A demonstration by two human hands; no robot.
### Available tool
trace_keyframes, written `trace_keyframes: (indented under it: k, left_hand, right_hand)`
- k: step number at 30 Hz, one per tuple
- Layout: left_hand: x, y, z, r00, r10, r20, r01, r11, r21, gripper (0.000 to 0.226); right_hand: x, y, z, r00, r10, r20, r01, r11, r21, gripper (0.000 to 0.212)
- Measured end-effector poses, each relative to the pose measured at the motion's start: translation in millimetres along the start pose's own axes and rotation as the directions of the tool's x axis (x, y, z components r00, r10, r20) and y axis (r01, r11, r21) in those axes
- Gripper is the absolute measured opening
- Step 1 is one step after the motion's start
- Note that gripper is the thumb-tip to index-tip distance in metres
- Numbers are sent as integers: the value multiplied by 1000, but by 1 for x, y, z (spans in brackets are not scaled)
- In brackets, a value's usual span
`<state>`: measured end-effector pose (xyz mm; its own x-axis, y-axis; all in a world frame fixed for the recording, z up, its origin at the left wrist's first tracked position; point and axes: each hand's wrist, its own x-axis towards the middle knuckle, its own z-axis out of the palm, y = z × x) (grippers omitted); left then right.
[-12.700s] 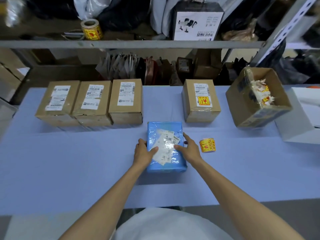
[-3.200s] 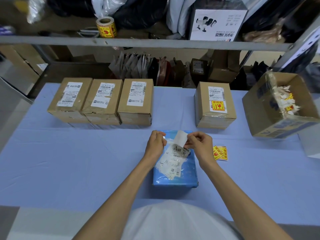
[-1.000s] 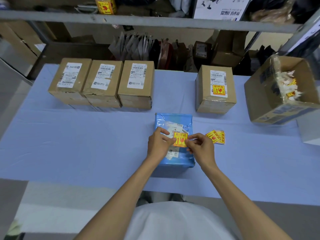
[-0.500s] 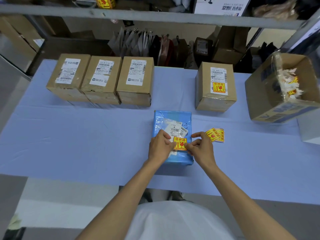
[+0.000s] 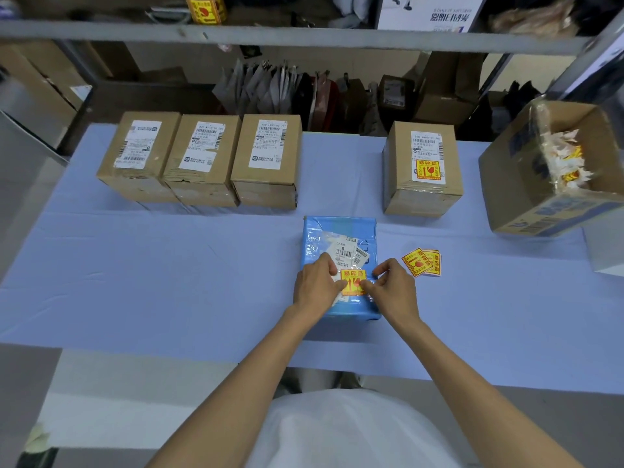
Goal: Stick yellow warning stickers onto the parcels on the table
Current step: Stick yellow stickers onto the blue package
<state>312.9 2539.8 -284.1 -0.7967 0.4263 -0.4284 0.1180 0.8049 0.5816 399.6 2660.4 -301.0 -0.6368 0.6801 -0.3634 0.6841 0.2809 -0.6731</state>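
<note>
Blue parcel (image 5: 339,231): flat, rectangular, wrapped in glossy, crinkled plastic film; lies near the middle of the table, a wrinkled white shipping label (image 5: 344,251) across its top.
Yellow sticker (image 5: 353,282): small, square, red print; lies on the near part of the blue parcel's top, partly over the label.
Left hand (image 5: 315,287): fingers curled, thumb tip pressed down on the sticker's left edge.
Right hand (image 5: 393,290): fingers bent, tips pressed on the sticker's right edge.
Spare stickers (image 5: 422,262): a few loose yellow squares, overlapping, flat on the cloth just right of the blue parcel.
Stickered box (image 5: 422,167): brown cardboard, taped, far right of the parcel; white label with a yellow sticker at its near end.
Three boxes (image 5: 202,160): matte brown cardboard, side by side and touching at far left, each with only a white label.
Open carton (image 5: 506,177): tilted, at the right edge, holding crumpled white and yellow paper scraps.
Table (image 5: 152,271): covered in smooth pale blue cloth, faintly creased.
</note>
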Motion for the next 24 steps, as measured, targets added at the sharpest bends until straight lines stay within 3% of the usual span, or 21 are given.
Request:
trace_keyframes:
  k: [3, 5, 8, 10, 15, 19, 21, 24]
  left_hand:
    - [-2, -1, -1, 994, 106, 15, -106, 994, 17, 19]
    - [-3, -2, -4, 979, 197, 44, -200, 977, 80, 20]
    - [0, -4, -13, 958, 276, 81, -286, 944, 166, 23]
    - [2, -7, -20, 958, 274, 87, -286, 938, 195, 23]
    - [6, -9, -31, 966, 253, 48, -258, 942, 216, 23]
    - [5, -7, -23, 954, 284, 93, -298, 930, 215, 35]
    - [5, -9, -21, 955, 284, 83, -296, 927, 230, 35]
    - [8, -9, -24, 963, 260, 67, -269, 936, 229, 29]
  right_hand:
    - [1, -2, -7, 999, -38, -34, 37, 999, -38, 32]
    - [3, 0, -9, 993, -117, 16, 115, 990, 82, 28]
    - [5, 4, -8, 971, -195, 140, 186, 980, 74, 25]
    - [8, 6, -9, 972, -179, 153, 174, 984, 48, 23]
    - [12, 11, -18, 986, -165, 13, 165, 986, -32, 10]
    - [5, 1, -8, 969, -204, 136, 214, 975, -64, 30]
    - [6, 0, -5, 972, -185, 145, 200, 975, -95, 28]
    - [13, 1, -7, 989, -57, 134, 62, 997, -37, 19]
